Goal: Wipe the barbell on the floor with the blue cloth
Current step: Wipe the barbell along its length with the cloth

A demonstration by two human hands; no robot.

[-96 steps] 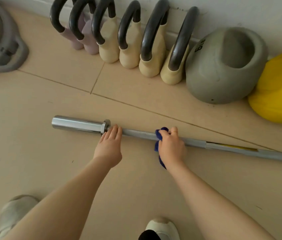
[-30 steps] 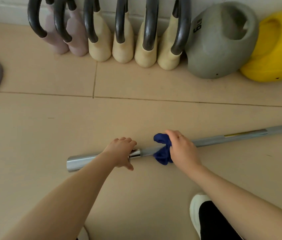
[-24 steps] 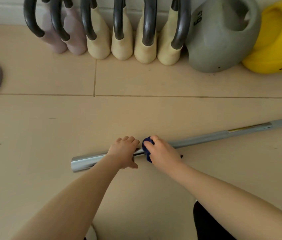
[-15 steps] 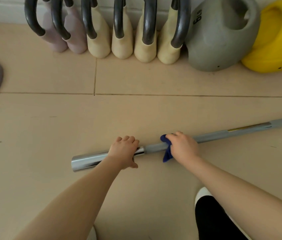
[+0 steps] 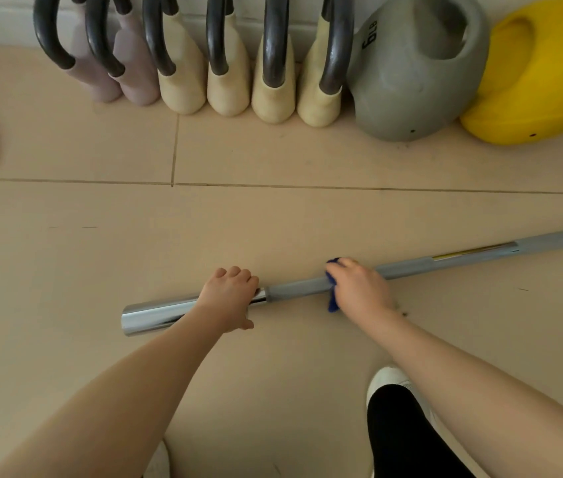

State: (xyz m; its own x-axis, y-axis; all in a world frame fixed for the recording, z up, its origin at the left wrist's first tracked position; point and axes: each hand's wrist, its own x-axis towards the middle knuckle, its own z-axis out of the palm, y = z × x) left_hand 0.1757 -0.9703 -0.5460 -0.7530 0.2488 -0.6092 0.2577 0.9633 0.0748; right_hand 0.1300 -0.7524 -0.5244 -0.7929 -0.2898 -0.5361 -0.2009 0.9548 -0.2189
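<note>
Wiping looks mid-way: right hand [image 5: 359, 289] clenches the cloth [image 5: 332, 301] round the barbell [image 5: 297, 291], left hand [image 5: 230, 296] grips its sleeve, the long right stretch apparently left

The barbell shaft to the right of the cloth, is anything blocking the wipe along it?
Nothing visible does. The right hand holds the blue cloth around the barbell, whose shaft lies bare on the floor up to the frame's right edge.
</note>
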